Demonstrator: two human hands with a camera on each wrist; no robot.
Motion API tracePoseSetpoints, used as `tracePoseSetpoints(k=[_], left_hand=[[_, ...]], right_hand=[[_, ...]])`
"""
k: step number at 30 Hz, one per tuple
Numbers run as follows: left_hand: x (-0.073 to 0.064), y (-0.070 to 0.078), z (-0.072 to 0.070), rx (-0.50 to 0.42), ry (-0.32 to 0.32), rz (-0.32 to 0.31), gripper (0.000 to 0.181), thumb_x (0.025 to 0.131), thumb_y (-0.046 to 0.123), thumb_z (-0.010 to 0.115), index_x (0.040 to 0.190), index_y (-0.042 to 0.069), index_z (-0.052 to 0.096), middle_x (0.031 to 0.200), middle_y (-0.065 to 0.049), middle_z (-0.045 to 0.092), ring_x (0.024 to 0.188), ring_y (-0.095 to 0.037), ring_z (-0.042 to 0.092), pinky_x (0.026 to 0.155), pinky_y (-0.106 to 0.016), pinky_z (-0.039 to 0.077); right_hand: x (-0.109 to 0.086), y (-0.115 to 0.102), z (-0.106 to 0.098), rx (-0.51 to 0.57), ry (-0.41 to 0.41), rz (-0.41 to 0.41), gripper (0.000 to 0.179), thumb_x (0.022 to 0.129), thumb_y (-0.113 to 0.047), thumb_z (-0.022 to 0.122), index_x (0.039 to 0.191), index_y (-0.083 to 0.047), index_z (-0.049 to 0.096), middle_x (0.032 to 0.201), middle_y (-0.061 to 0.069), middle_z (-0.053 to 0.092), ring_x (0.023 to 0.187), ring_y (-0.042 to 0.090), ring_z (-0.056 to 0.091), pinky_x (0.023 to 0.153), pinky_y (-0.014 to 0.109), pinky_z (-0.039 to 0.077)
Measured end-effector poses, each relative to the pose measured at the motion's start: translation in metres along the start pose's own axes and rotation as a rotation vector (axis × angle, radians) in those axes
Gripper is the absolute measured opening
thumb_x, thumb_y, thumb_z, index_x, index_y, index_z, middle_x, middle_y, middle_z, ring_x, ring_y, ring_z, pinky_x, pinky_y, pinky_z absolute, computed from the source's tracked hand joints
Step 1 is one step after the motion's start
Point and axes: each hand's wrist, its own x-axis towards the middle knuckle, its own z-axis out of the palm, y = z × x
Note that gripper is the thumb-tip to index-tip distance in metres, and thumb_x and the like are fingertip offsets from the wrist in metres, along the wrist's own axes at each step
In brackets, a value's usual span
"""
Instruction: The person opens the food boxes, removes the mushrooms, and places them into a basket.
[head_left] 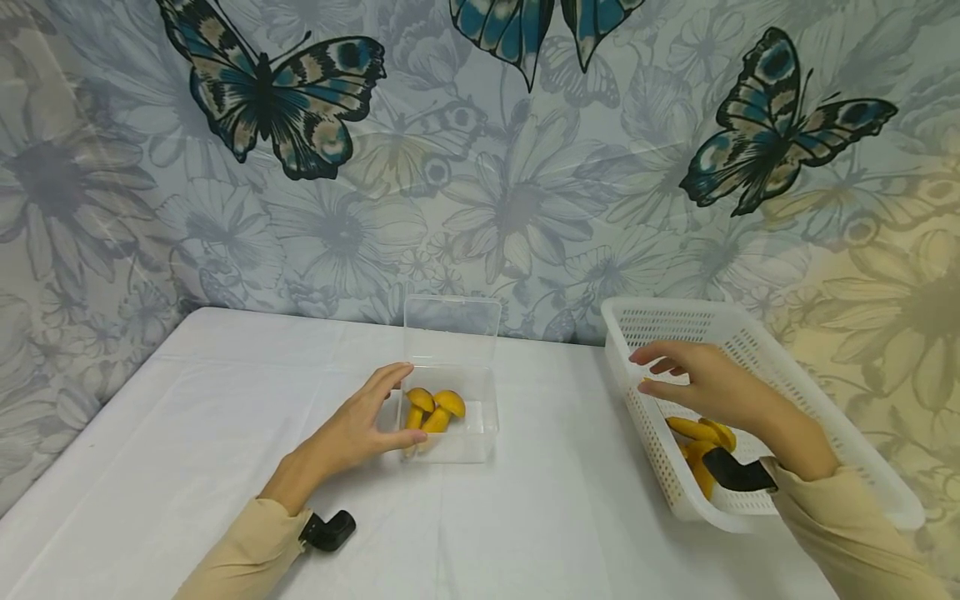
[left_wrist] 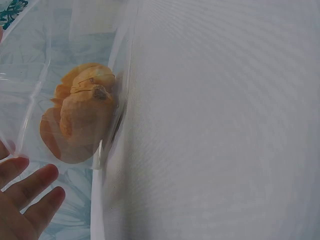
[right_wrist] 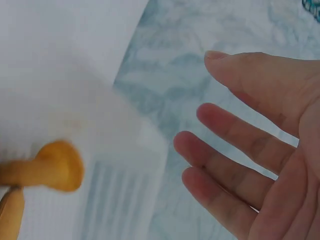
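Observation:
Yellow mushrooms (head_left: 450,405) lie in the left part of a clear plastic box (head_left: 480,446), whose lid (head_left: 452,327) is raised at the back. My left hand (head_left: 363,419) is at the box's left side, thumb by the front and fingers by the left edge. In the left wrist view its spread fingers (left_wrist: 31,186) are close to the box wall; whether they touch it I cannot tell. Over the white basket (head_left: 652,467), my right hand (head_left: 701,379) hovers with parted fingers and holds nothing. Several yellow mushrooms (head_left: 693,429) lie in the basket beneath it, partly hidden by the wrist.
A white cloth (head_left: 525,517) covers the table. The basket stands at the table's right, apart from the box. Behind the table hangs a butterfly-and-flower backdrop (head_left: 525,208). A black wrist camera (head_left: 328,531) sticks out from the left sleeve.

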Motion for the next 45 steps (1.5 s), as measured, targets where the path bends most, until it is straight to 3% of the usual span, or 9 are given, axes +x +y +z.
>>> tracePoseSetpoints(k=[15, 38, 45], left_hand=[[0.000, -0.001, 0.000, -0.002, -0.001, -0.011, 0.095, 0.080, 0.057, 0.075, 0.155, 0.023, 0.029, 0.159, 0.001, 0.031, 0.137, -0.033, 0.046, 0.111, -0.056, 0.041], [0.000, -0.001, 0.001, -0.010, 0.000, 0.012, 0.094, 0.081, 0.054, 0.076, 0.155, 0.017, 0.030, 0.159, 0.000, 0.032, 0.136, -0.033, 0.048, 0.111, -0.055, 0.042], [0.000, -0.001, 0.000, -0.008, -0.002, -0.002, 0.094, 0.081, 0.057, 0.075, 0.155, 0.022, 0.029, 0.159, 0.001, 0.031, 0.138, -0.033, 0.046, 0.112, -0.056, 0.041]], right_hand=[[0.018, -0.063, 0.012, 0.049, -0.071, -0.079, 0.031, 0.090, -0.018, 0.073, 0.120, -0.015, 0.065, 0.118, -0.004, 0.069, 0.104, 0.018, 0.066, 0.087, 0.038, 0.057], [0.062, -0.108, 0.052, 0.065, -0.139, -0.208, 0.034, 0.091, -0.022, 0.072, 0.122, -0.012, 0.065, 0.122, -0.003, 0.068, 0.108, 0.019, 0.065, 0.092, 0.035, 0.055], [0.074, -0.118, 0.065, 0.092, -0.162, -0.245, 0.033, 0.092, -0.021, 0.071, 0.123, -0.011, 0.065, 0.123, -0.002, 0.067, 0.108, 0.020, 0.065, 0.092, 0.034, 0.055]])
